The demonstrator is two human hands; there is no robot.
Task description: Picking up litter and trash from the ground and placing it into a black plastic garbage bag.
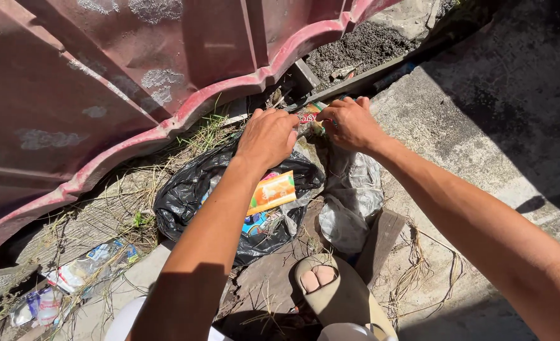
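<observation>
My left hand (268, 136) and my right hand (350, 123) meet over a small crumpled wrapper (309, 117) with red and silver colours, both pinching it. The wrapper hangs just above a black plastic bag (182, 196) that lies open on the ground. Inside the bag sits an orange packet (272, 192) and other coloured wrappers. A clear crumpled plastic bag (354, 202) lies beside the black bag, under my right forearm.
A red corrugated metal sheet (103, 82) leans across the upper left. Concrete slab (494, 113) lies to the right. My foot in a beige sandal (333, 293) is at the bottom. Plastic litter (71, 278) and dry grass lie at the lower left.
</observation>
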